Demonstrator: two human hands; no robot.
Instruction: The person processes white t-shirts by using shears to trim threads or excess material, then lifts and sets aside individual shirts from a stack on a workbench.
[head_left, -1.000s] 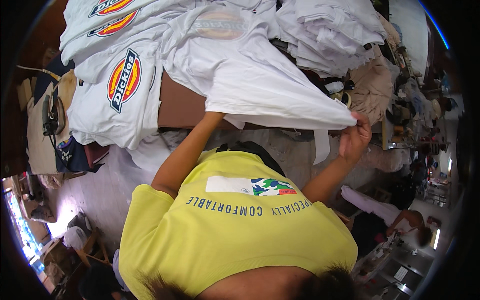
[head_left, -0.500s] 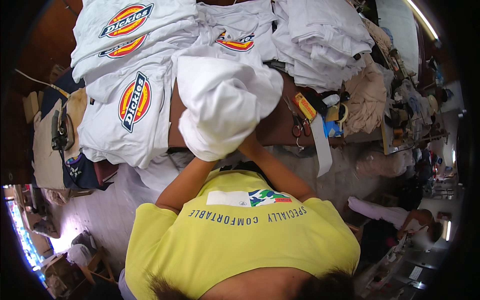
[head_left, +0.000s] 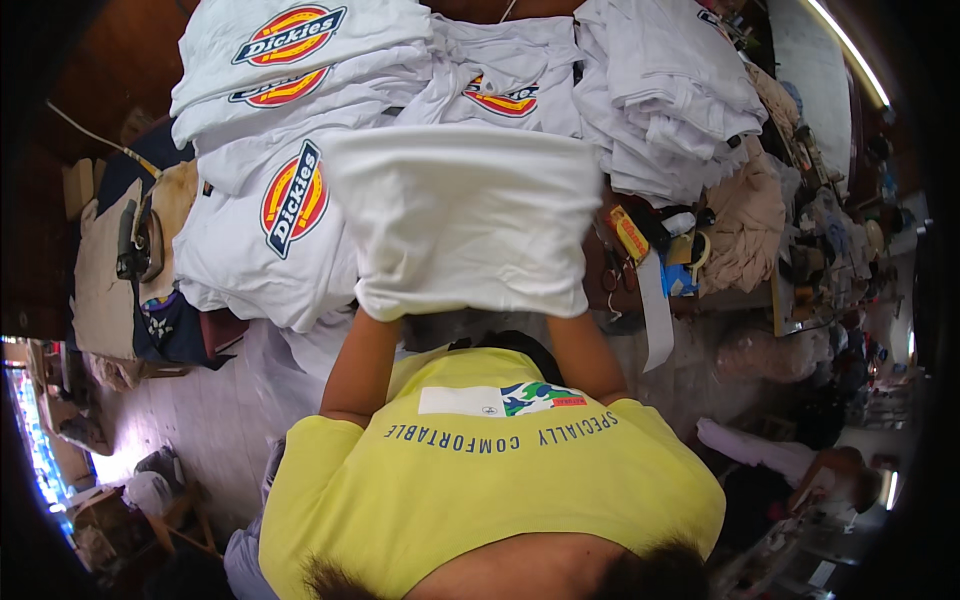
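Note:
A white cloth garment (head_left: 480, 220), probably a T-shirt, is spread wide in front of my chest over the near edge of the table. My left forearm (head_left: 358, 368) goes up under its lower left corner, and my right forearm (head_left: 583, 352) under its lower right. Both hands are inside or behind the fabric, so their fingers are hidden. Left of it lies a white T-shirt with a colourful printed emblem (head_left: 294, 200), partly overlapped by the held cloth.
Stacked white printed T-shirts (head_left: 290, 85) fill the far left, and a folded white pile (head_left: 670, 90) the far right. Scissors (head_left: 618, 270), a yellow box (head_left: 630, 235) and a tape roll (head_left: 702, 248) lie at right. An iron (head_left: 138, 240) stands left. Another person (head_left: 835, 475) is lower right.
The white garment has gone from a bunched bundle to a wide, flattened spread. My forearms have moved apart, the left one leftward and the right one rightward. The view has shifted slightly.

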